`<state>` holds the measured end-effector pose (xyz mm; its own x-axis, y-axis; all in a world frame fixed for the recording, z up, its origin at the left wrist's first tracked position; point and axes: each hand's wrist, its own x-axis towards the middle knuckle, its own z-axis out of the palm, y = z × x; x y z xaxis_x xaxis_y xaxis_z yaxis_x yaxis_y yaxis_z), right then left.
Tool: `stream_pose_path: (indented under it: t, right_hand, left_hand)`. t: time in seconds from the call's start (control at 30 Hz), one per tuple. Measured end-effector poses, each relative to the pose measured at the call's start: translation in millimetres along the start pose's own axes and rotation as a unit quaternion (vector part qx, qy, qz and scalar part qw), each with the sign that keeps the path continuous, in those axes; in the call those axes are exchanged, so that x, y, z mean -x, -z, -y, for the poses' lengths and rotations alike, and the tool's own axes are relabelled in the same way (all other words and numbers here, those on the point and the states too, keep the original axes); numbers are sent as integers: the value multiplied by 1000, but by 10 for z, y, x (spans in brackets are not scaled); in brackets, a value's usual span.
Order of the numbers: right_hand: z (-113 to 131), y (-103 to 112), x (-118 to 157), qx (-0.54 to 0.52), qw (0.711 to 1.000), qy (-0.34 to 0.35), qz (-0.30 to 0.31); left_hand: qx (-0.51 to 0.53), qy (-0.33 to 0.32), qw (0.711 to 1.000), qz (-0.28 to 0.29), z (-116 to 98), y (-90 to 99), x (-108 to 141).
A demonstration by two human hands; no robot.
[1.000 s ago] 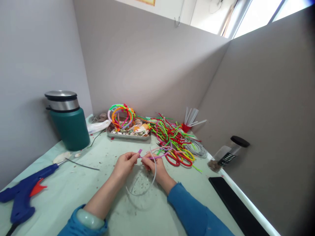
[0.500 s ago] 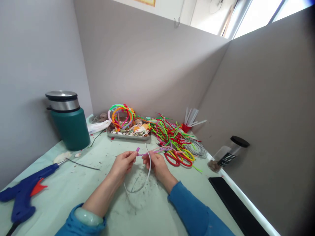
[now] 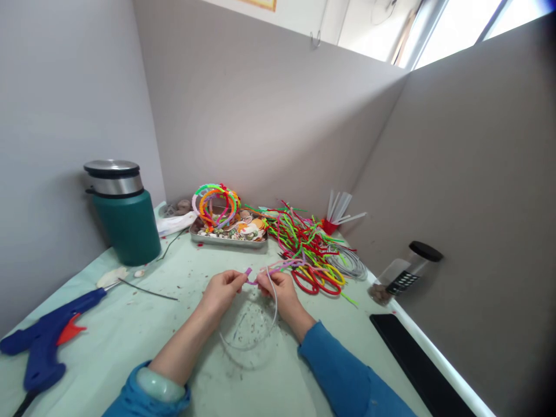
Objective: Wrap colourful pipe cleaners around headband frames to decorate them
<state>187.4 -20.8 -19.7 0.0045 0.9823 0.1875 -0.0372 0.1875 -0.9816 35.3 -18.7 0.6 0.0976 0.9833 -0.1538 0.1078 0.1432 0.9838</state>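
My left hand [image 3: 225, 291] is closed, its thumb and finger pinching a purple fuzzy strip [image 3: 251, 281] near its upturned end. Close on the right, my right hand [image 3: 278, 288] pinches the same strip, whose pink and lilac lengths trail toward the pile behind. A thin grey wire loop [image 3: 275, 315] hangs between the hands, curving over the fingers of my right hand and down above the table. Where the wire's left end goes is hidden by my left hand.
Behind the hands are a metal tray [image 3: 230, 241] of shells, colourful hoops [image 3: 216, 205], a pipe cleaner pile [image 3: 299, 231] and red-handled scissors [image 3: 316, 281]. A green bottle [image 3: 125, 226] and blue glue gun [image 3: 47, 336] are left; a jar [image 3: 402, 275] and black bar [image 3: 417, 362] right.
Both hands have shifted slightly right and come a little closer together. The grey loop has swung right and lower, and the strip's purple end has moved right.
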Motion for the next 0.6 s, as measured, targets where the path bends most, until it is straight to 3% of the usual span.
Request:
stream_pose_path:
  t: [0.13, 0.27, 0.4, 0.5, 0.6]
  right_hand:
    - [8, 15, 3, -62, 998, 2, -12]
    - [47, 3, 28, -68, 994, 17, 79]
    - [65, -9, 33, -47, 995, -9, 84]
    - [50, -5, 13, -16, 997, -20, 70]
    - [24, -8, -5, 10, 997, -36, 66]
  left_hand:
    - [51, 8, 998, 30, -37, 43, 4]
    - [122, 20, 988, 96, -81, 83, 32]
    - [17, 12, 993, 116, -78, 48, 49]
    - [-86, -52, 990, 97, -36, 10, 24]
    - [-123, -86, 985, 85, 3, -4, -6]
